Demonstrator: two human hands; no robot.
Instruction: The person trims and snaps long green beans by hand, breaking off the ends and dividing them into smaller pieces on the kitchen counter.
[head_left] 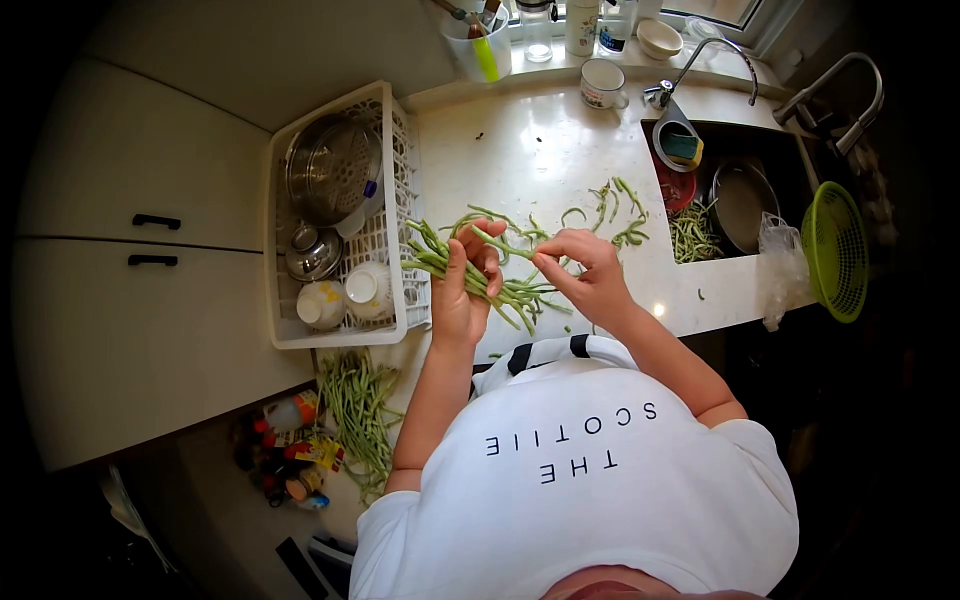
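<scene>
My left hand [467,285] is wrapped round a bunch of long green beans [432,255] above the counter. One bean [500,243] reaches from its fingers across to my right hand [585,270], whose thumb and forefinger pinch its end. Below and behind the hands, more beans [535,233] lie on the pale counter. Short bean pieces [632,232] lie to the right of them, near the sink. A large heap of long beans [357,415] rests at the lower left, beside my left forearm.
A white dish rack [400,200] with pans and bowls stands left. At right are the sink [710,258] holding beans and a pot [743,205], a plastic bag [785,270] and a green basket [836,250]. A mug [602,84] stands at the back.
</scene>
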